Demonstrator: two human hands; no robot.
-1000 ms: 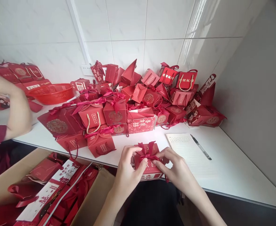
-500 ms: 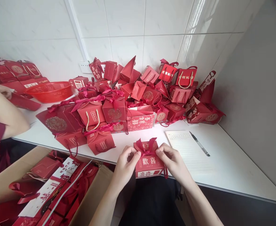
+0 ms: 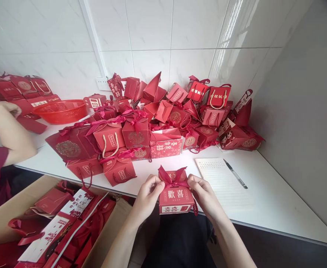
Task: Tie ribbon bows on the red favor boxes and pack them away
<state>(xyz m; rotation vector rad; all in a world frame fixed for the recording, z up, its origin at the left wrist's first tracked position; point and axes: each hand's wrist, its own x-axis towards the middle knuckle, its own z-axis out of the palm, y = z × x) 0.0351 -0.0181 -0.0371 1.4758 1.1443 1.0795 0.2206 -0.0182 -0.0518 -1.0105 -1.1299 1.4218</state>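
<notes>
At the table's front edge sits a small red gift box (image 3: 175,199) with white and gold characters on its flap. A dark red ribbon (image 3: 174,184) is tied in a bow across its top. My left hand (image 3: 150,193) pinches the bow's left loop between thumb and fingers. On the other side, my right hand (image 3: 202,190) has its fingers closed on the right loop. A twisted cord handle (image 3: 195,207) hangs from the box's right side, partly under my right hand.
Finished-looking red boxes (image 3: 135,134) are heaped along the wall. A lined notebook (image 3: 222,178) and a pen (image 3: 235,174) lie to the right. Left are a red plastic basket (image 3: 60,111), a co-worker's arm (image 3: 15,134) and a carton (image 3: 110,227) holding red packaging.
Both hands have drawn slightly apart, spreading the bow's loops wider and flatter across the box. The co-worker's hand has shifted near the basket. The view has tilted up slightly.
</notes>
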